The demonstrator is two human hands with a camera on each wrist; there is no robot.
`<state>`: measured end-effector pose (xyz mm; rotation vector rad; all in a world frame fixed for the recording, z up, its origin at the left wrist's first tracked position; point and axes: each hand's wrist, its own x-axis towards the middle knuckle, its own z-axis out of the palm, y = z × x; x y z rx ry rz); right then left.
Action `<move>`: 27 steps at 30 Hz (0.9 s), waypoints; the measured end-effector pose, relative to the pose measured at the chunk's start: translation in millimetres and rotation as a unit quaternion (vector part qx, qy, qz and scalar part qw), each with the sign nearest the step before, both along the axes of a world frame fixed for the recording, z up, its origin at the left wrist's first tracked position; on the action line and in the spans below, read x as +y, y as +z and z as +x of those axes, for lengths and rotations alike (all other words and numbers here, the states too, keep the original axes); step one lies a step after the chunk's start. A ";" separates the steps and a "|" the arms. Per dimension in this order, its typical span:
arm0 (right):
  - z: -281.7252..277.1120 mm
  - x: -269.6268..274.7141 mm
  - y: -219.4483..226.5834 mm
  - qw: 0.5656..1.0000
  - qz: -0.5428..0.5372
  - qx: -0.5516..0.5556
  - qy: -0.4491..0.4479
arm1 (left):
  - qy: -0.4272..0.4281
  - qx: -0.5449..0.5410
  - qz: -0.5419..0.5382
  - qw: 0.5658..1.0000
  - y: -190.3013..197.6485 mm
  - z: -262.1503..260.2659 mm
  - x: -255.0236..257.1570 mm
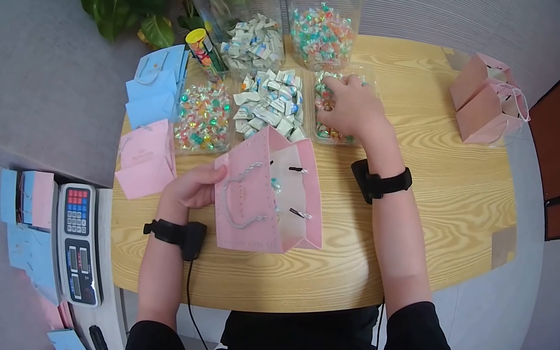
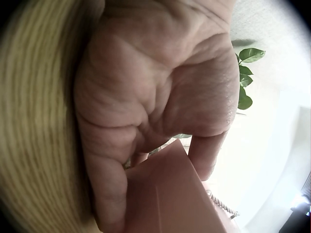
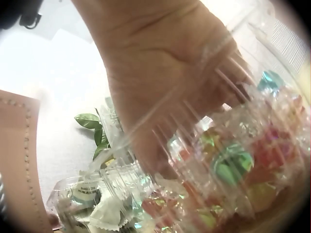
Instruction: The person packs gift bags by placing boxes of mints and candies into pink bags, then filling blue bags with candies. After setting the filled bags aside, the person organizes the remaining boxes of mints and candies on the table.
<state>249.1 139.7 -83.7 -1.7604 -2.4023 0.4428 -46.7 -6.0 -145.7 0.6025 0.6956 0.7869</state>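
Observation:
A pink paper gift bag (image 1: 245, 195) with twisted cord handles stands tilted on the table in the head view, its mouth facing right. My left hand (image 1: 194, 187) grips its left side, thumb on the front panel; in the left wrist view the hand (image 2: 155, 92) wraps the bag's edge (image 2: 170, 194). A few candies (image 1: 276, 186) show inside the bag. My right hand (image 1: 353, 106) reaches into a clear plastic box (image 1: 332, 138) of shiny wrapped candies, thumb and fingers spread apart. In the right wrist view its fingertips are hidden among the candies (image 3: 233, 165).
Beside that box are a tray of white-wrapped sweets (image 1: 273, 104) and another of colourful candies (image 1: 204, 115). Two tall clear bins (image 1: 322, 35) stand behind. Blue bags (image 1: 155, 85) and a pink bag (image 1: 148, 158) lie left, pink bags (image 1: 486, 101) far right, a scale (image 1: 80, 242) lower left.

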 end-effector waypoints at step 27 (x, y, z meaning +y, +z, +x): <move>33.3 14.4 9.5 0.970 0.054 0.229 0.057 | 0.030 -0.036 -0.032 0.998 -2.9 -0.7 -0.8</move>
